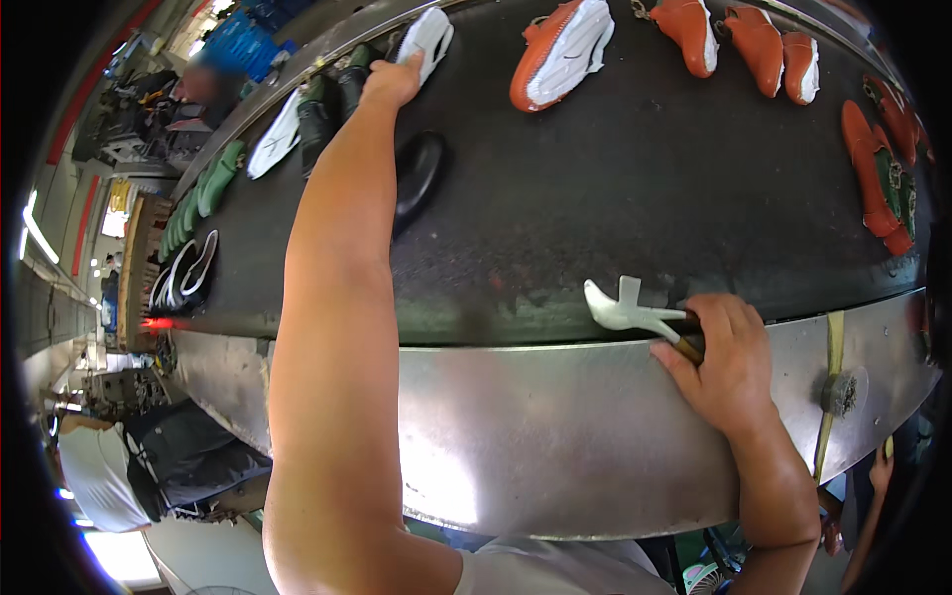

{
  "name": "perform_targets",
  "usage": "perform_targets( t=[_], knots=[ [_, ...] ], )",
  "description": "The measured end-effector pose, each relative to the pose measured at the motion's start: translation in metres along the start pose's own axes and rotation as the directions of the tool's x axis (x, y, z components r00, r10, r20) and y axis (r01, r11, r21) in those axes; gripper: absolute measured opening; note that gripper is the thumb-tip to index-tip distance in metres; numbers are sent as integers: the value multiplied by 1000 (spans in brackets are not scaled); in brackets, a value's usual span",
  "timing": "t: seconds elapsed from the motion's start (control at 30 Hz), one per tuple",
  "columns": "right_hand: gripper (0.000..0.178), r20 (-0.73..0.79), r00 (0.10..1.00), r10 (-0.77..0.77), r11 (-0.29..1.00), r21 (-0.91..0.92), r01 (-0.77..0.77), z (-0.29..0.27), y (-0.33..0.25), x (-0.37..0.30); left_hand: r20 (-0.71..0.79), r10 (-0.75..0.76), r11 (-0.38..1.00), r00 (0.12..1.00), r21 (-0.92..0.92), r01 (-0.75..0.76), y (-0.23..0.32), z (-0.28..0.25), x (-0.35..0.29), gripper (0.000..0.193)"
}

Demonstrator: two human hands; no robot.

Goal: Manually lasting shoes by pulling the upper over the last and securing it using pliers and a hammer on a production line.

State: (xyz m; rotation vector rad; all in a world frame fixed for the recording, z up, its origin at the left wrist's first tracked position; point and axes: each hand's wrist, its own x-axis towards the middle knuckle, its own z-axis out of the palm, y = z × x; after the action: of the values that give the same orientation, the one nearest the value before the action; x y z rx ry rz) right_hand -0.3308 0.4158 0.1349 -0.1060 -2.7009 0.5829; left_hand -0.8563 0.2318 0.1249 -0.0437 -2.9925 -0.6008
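- From where I stand, this is a shoemaking workshop or factory floor
- Just past twelve o'clock, an orange-red shoe with a white sole [563, 58] lies on a long dark worktop [595, 188]
- Green foot-shaped forms [219, 178] line up at ten
- There's a hammer-headed metal tool [623, 313] at three
- I spot blue crates [238, 45] near half past ten, a co-worker [99, 466] at eight

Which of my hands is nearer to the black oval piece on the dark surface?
Left. Your left hand is just beyond the black oval piece, at a white-soled shoe; your right hand is farther off, to its right and closer to you, holding a metal tool.
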Motion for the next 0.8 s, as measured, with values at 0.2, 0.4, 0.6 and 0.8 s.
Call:
perform_targets(
  t=[0.2,0.4,0.6,0.8],
  knots=[
    [46,-1,1000,-6,999,35,6,6,-4,3,249,-112,859,962,-463,220,-2,4,-26,58],
    [42,-67,997,-30,999,31,32,10,-6,-3,385,217,189,897,-918,349,-32,-110,-192,37],
    [38,-291,952,-94,985,110,131,8,-16,-6,363,402,-7,841,-917,399,-173,-154,-480,71],
    [38,-227,969,-97,888,421,187,-48,-119,-134,460,318,585,829,-783,210,-221,-175,-716,76]
  ],
)
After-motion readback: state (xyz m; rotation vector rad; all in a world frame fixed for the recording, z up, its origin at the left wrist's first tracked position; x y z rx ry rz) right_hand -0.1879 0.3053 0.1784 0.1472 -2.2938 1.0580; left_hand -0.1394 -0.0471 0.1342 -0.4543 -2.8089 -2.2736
